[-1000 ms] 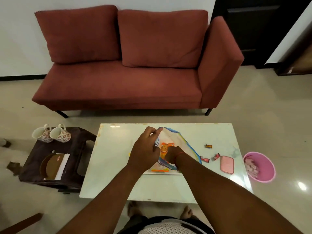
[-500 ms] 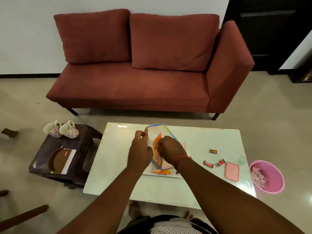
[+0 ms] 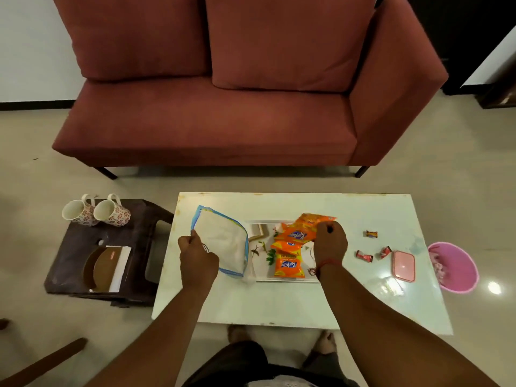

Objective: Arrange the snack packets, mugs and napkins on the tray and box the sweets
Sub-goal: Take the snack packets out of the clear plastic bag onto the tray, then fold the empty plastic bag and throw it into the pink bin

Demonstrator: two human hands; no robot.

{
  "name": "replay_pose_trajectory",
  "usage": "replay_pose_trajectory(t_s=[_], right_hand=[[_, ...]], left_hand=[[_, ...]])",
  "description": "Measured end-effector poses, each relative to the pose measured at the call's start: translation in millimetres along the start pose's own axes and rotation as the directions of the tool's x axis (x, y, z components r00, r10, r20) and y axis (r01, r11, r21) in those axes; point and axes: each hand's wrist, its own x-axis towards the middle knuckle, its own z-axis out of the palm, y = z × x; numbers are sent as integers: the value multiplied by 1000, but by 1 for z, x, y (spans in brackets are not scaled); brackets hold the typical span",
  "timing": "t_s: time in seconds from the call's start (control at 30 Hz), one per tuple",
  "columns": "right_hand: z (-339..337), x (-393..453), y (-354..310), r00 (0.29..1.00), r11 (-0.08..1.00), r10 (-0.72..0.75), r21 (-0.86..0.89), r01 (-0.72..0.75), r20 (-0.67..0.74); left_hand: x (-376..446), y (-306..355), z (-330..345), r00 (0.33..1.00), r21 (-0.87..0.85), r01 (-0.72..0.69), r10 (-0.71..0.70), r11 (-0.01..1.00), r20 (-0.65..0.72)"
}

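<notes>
Two mugs [image 3: 96, 213] on stool [image 3: 83, 252], white table [image 3: 279, 300], red sofa [image 3: 223, 107]

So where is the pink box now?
In the head view, the pink box lies closed on the white table's right end, just right of two red sweets, near the pink bin.

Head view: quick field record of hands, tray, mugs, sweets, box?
left hand: holds zip bag, looks empty
right hand: grips orange snack packets over tray
mugs: two, on side stool, not on tray
sweets: three loose on table
pink box: lid on
</notes>
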Motion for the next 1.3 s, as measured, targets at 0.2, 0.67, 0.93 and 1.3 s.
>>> replay_pose_trajectory(t_s=[0.2,0.67,0.93,1.3], right_hand=[[74,-16,63,974,945,214,-270,-187,77],[76,-23,58,948,964,186,-236,-125,259],[24,-42,-11,868,995,-95,51,81,487],[-71,-29,-76,676,666,-525,-246,704,517]], left_hand=[[35,-40,-15,997,-36,13,-10,999,70],[49,-33,-3,975,-103,-100,118,990,190],[11,52,14,937,-172,-254,286,952,201],[-73,177,40,934,-474,-241,335,847,123]])
